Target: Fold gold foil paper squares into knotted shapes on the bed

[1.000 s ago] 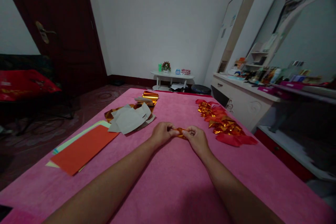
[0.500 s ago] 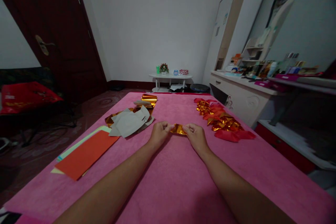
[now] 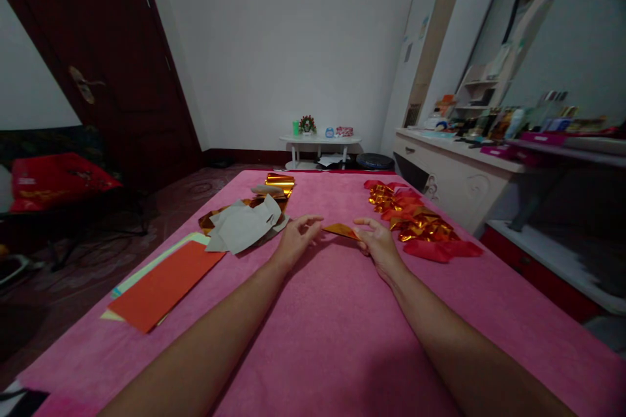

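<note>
Over the middle of the pink-covered table (image 3: 337, 313) is a small folded piece of gold foil paper (image 3: 341, 230), seen nearly edge-on and tapering to its left. My right hand (image 3: 379, 244) pinches its right end between thumb and fingers. Just off the left tip is my left hand (image 3: 297, 239), fingers apart and holding nothing. To the left of that hand lie grey paper pieces (image 3: 244, 225) over crumpled gold foil. A row of gathered gold foil pieces (image 3: 423, 225) and red paper pieces (image 3: 443, 251) lies to the right.
Orange paper sheets (image 3: 166, 283) lie on pale sheets at the table's left. A gold foil roll (image 3: 280, 184) sits at the far left end. Beyond stand a small white table (image 3: 320, 140) and, on the right, a dresser (image 3: 454, 159) with bottles.
My left hand has let go of the gold foil paper, and its fingers have spread. The foil has turned from facing me to nearly edge-on, still in my right hand. The view has shifted slightly.
</note>
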Available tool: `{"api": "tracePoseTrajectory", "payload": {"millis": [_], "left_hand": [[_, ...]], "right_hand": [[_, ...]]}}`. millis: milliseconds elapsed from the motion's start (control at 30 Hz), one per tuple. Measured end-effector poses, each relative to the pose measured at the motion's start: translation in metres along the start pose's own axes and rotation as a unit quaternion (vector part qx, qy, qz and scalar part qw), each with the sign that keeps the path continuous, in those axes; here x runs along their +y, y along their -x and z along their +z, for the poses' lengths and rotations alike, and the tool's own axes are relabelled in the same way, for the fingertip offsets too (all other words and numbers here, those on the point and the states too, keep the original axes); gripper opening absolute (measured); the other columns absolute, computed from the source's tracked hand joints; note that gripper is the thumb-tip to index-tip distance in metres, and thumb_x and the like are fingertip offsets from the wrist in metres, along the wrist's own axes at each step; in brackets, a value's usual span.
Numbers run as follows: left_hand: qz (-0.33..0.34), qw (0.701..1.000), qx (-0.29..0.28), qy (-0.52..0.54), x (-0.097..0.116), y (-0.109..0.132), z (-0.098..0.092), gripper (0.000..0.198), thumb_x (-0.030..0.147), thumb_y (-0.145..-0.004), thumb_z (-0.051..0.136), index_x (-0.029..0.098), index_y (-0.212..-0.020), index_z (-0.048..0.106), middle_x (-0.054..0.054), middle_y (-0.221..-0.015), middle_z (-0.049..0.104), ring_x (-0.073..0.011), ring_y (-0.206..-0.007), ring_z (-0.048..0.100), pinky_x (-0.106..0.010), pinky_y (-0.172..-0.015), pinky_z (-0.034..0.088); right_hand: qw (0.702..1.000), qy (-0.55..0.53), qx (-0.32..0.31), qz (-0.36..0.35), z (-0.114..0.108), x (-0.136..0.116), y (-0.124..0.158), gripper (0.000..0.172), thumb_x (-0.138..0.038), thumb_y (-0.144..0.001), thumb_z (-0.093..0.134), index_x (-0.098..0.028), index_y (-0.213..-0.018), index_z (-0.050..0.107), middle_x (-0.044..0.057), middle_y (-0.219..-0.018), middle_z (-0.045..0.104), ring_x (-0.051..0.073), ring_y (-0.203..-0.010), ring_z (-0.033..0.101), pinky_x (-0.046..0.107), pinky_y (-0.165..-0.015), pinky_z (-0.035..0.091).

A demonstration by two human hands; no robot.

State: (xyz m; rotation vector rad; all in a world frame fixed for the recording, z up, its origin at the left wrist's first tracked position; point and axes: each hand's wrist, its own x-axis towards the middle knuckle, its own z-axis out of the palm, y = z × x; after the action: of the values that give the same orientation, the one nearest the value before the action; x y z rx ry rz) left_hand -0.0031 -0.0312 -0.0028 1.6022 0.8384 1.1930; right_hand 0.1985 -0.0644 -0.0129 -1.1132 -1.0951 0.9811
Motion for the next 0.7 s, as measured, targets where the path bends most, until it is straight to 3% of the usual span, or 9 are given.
{"api": "tracePoseTrajectory", "payload": {"millis": [67,133,300,500,700], "left_hand": [[-0.004,0.999,-0.038,0.015,0.001,0.002,0.004,0.052,0.040,-0.070,0.070,0.013,-0.114,0.061,-0.008,-0.084,0.069,-0.0130,-0.064,0.062,-0.025,-0.059,0.049],[-0.005,0.999,-0.043,0.022,0.000,0.003,0.008,0.050,0.035,-0.067,0.073,0.011,-0.111,0.064,-0.011,-0.091,0.069,-0.0155,-0.070,0.064,-0.029,-0.064,0.051],[-0.001,1.000,-0.021,0.004,-0.001,0.003,0.009,0.038,0.030,-0.068,0.071,0.010,-0.100,0.070,-0.012,-0.091,0.071,-0.0187,-0.076,0.064,-0.032,-0.069,0.053],[-0.008,1.000,-0.017,-0.002,0.001,0.004,0.010,0.034,0.023,-0.068,0.068,0.010,-0.100,0.069,-0.010,-0.086,0.071,-0.0144,-0.066,0.063,-0.026,-0.062,0.050],[-0.019,1.000,-0.012,-0.002,-0.005,0.002,0.010,0.027,0.021,-0.068,0.067,0.009,-0.092,0.070,-0.009,-0.081,0.071,-0.0133,-0.065,0.062,-0.023,-0.059,0.046]], "right_hand": [[1.000,0.001,-0.003,-0.001,0.001,0.000,0.000,0.040,-0.043,-0.067,0.065,-0.018,-0.095,0.053,-0.010,-0.039,0.043,0.005,-0.033,0.028,0.018,-0.037,0.018],[1.000,0.006,-0.006,-0.002,0.003,-0.001,0.002,0.040,-0.043,-0.067,0.065,-0.017,-0.095,0.053,-0.010,-0.038,0.043,0.005,-0.033,0.028,0.017,-0.037,0.017],[1.000,0.019,-0.016,-0.001,0.005,-0.003,0.004,0.038,-0.042,-0.068,0.065,-0.017,-0.094,0.054,-0.010,-0.038,0.042,0.005,-0.033,0.029,0.018,-0.038,0.017],[0.999,0.028,-0.025,-0.002,0.006,-0.003,0.005,0.035,-0.040,-0.071,0.063,-0.017,-0.095,0.053,-0.010,-0.039,0.043,0.006,-0.034,0.028,0.019,-0.038,0.017],[0.992,0.107,-0.047,-0.039,0.011,-0.006,0.011,0.026,-0.036,-0.075,0.059,-0.016,-0.090,0.057,-0.009,-0.040,0.043,0.006,-0.037,0.031,0.019,-0.040,0.023]]}}
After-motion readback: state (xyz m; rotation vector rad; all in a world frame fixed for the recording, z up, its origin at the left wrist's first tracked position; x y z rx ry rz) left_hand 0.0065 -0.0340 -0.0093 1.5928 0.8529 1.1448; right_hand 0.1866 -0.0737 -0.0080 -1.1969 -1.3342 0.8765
